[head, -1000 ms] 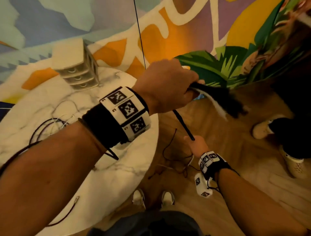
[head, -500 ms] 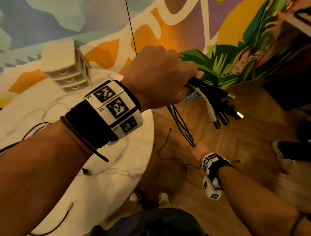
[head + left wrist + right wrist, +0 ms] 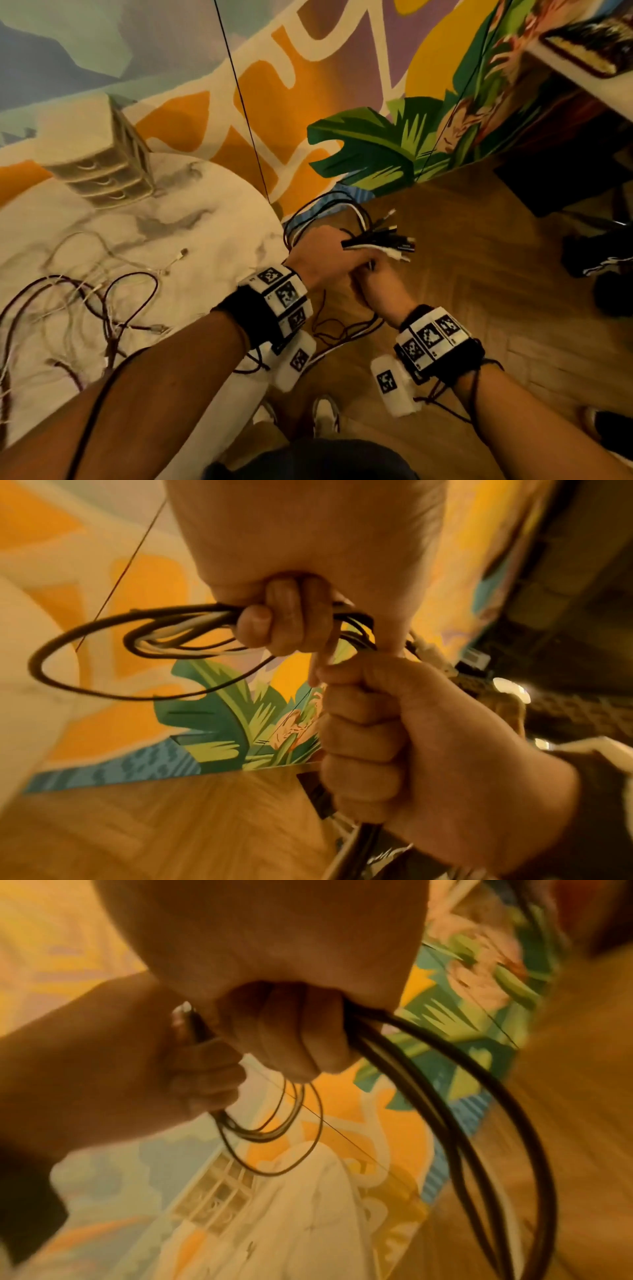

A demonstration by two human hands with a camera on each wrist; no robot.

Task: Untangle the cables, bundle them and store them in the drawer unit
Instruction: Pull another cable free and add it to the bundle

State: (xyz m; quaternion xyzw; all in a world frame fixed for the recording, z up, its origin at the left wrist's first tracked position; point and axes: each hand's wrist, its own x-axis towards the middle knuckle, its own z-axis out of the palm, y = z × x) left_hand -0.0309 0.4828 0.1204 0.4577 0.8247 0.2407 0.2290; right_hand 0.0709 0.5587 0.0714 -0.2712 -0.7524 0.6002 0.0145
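Note:
My left hand (image 3: 318, 257) grips a bundle of black and white cables (image 3: 383, 241), whose plug ends stick out to the right. A loop of the bundle (image 3: 322, 209) arches beyond the knuckles. My right hand (image 3: 380, 284) is fisted round the same cables right beside the left, and their tails (image 3: 342, 329) trail to the floor. In the left wrist view my left fingers (image 3: 274, 620) curl round the loop (image 3: 103, 653). In the right wrist view my right fingers (image 3: 284, 1042) hold thick black strands (image 3: 445, 1096). The white drawer unit (image 3: 102, 164) stands with its drawers pushed in on the marble table (image 3: 205, 219).
Several loose dark red and white cables (image 3: 102, 301) lie tangled on the table's left part. A thin black cord (image 3: 246, 120) hangs along the painted wall. Another person's shoes (image 3: 599, 267) stand on the wooden floor at right. My own shoes (image 3: 325, 414) are below.
My right hand has risen from low near the floor up against my left hand. The bundle between them, stretched straight before, now folds into a loop. My left hand has dropped lower.

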